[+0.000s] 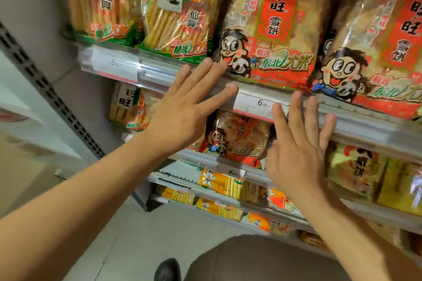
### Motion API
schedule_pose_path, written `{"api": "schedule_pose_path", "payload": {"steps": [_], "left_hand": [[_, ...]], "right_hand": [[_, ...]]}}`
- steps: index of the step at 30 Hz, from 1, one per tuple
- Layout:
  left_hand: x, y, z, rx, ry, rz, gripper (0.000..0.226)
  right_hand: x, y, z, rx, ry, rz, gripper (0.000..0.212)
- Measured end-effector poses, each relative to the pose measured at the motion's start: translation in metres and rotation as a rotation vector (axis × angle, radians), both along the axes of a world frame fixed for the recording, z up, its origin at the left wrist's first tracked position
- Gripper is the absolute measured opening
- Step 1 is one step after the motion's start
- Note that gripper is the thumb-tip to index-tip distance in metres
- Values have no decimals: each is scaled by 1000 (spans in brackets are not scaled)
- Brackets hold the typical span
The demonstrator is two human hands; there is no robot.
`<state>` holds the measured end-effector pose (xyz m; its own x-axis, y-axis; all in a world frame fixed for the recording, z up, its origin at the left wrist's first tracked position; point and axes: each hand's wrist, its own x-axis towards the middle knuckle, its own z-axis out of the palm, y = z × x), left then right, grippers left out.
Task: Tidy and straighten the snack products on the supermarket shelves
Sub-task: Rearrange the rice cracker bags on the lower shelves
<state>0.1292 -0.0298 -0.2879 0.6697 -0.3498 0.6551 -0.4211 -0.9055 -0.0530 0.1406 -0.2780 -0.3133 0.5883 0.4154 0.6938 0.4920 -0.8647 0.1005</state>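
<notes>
Reaching up with fingers spread, the left hand (182, 116) touches the lower edge of a red rice cracker bag (271, 29) on the upper shelf (159, 75). The right hand (296, 157) (also spread, its grip apart and empty) rests beside the price tag (260, 104).

Your left hand (182, 118) covers part of the shelf rail (365, 121) and the top left corner of a red snack bag (237, 134) on the shelf below. Your right hand (299, 155) hides that bag's right edge. The upper bags are cut off by the top edge. The small print on the price tag (260, 104) is too blurred to read.
</notes>
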Motion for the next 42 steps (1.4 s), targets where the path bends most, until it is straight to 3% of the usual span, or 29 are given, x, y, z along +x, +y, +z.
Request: {"api": "schedule_pose_path", "payload": {"steps": [6, 11, 16, 18, 22, 25, 29, 33, 37, 42], "left_hand": [[-9, -13, -10, -41, -13, 79, 73], [-12, -2, -26, -51, -23, -21, 66], [-41, 38, -85, -104, 178, -160, 63], [-48, 54, -107, -236, 317, -120, 63], [-36, 69, -125, -692, 513, 113, 76], [-20, 66, -128, -841, 477, 257, 96], [-5, 61, -140, -1047, 524, 416, 118], [7, 62, -154, -1147, 567, 414, 110], [11, 60, -156, -1203, 535, 430, 78], [10, 56, -144, -1198, 487, 438, 78]], "right_hand": [[7, 0, -10, 54, -78, 16, 79], [-8, 9, -12, 110, 40, -10, 81], [-33, 30, -30, 197, 180, -56, 79], [-44, 34, -46, 232, 232, -74, 72], [-58, 21, -86, 360, 450, -194, 56], [-49, -8, -98, 580, 676, -359, 54], [-12, -47, -97, 811, 814, -584, 55], [23, -66, -97, 815, 856, -616, 74], [37, -74, -101, 850, 959, -572, 83], [44, -81, -98, 753, 1014, -516, 93]]}}
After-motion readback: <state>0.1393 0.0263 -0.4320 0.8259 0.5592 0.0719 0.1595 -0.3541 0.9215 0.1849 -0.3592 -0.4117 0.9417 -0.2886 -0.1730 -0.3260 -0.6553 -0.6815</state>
